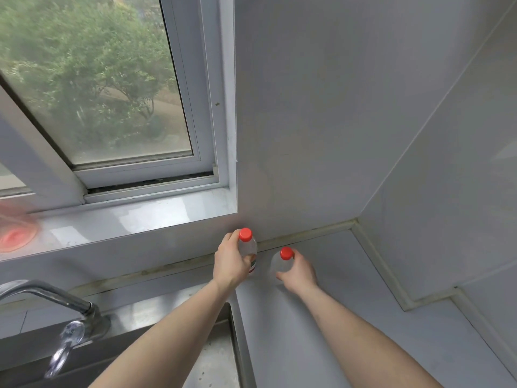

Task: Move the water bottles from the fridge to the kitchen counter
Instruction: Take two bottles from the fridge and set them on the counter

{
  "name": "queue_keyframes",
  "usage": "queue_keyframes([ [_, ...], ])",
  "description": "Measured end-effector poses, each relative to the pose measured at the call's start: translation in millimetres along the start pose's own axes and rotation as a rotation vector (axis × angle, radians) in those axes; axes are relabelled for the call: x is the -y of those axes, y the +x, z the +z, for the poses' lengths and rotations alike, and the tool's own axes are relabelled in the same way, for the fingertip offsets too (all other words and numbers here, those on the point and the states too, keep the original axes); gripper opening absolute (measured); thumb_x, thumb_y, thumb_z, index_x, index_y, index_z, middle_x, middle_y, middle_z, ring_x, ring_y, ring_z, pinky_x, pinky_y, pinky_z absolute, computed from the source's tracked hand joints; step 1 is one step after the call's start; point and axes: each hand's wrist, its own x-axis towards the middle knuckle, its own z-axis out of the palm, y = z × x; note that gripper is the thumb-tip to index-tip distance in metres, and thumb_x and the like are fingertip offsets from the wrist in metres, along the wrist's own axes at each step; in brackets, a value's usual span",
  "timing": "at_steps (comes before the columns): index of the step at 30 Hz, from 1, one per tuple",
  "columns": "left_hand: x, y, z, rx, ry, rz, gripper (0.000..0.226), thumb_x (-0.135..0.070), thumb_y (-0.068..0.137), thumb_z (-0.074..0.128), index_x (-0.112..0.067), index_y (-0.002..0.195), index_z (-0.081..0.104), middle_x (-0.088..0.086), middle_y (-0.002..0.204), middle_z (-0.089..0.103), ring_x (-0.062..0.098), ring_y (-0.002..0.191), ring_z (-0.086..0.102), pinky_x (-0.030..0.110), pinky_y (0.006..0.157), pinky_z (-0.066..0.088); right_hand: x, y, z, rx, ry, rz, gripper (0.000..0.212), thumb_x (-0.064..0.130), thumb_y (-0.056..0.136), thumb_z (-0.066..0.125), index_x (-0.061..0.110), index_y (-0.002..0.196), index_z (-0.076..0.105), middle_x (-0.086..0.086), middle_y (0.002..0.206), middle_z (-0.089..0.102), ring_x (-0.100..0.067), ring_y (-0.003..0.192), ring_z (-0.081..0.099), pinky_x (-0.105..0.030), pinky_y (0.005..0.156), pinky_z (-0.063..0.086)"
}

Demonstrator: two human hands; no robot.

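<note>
Now the left hand grips one clear red-capped bottle and the right hand grips another bottle, both upright at the counter back, centre of frame.

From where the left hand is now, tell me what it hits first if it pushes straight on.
The left hand, gripping a red-capped water bottle, points toward the back wall just below the windowsill. That wall looks like the first thing the bottle would meet, though the gap is hard to judge.
</note>
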Motion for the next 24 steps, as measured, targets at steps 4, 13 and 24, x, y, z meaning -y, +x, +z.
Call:
queue_keyframes([
  [4, 1.1, 7.0, -0.7, -0.011, 0.005, -0.006, 0.054, -0.014, 0.079, 0.075, -0.027, 0.129, 0.059, -0.007, 0.116, 0.059, 0.025, 0.109, 0.060, 0.026, 0.085, 0.040, 8.6, 14.4, 3.4, -0.004, 0.017, -0.017, 0.056, 0.020, 0.078, 0.085, 0.025, 0.129, 0.061, -0.002, 0.127, 0.070, -0.028, 0.118, 0.066, -0.029, 0.093, 0.050],
  [13, 3.4, 9.3, 1.6, -0.012, -0.019, 0.012, 0.055, -0.013, 0.079, 0.077, -0.029, 0.129, 0.059, -0.010, 0.117, 0.060, 0.022, 0.109, 0.060, 0.024, 0.085, 0.038, 21.5, 40.9, 10.7, 0.018, 0.046, -0.057, 0.066, 0.024, 0.081, 0.085, 0.025, 0.139, 0.055, -0.001, 0.136, 0.066, -0.028, 0.126, 0.062, -0.031, 0.100, 0.050],
  [24, -1.9, 10.4, -4.0, 0.094, 0.039, -0.026, 0.051, -0.021, 0.079, 0.076, -0.023, 0.126, 0.055, 0.000, 0.117, 0.058, 0.028, 0.109, 0.060, 0.028, 0.081, 0.039, 29.5, 45.5, 14.2, 0.164, 0.056, -0.097, 0.062, 0.006, 0.092, 0.065, 0.019, 0.149, 0.047, -0.005, 0.140, 0.060, -0.028, 0.130, 0.058, -0.029, 0.101, 0.048],
])
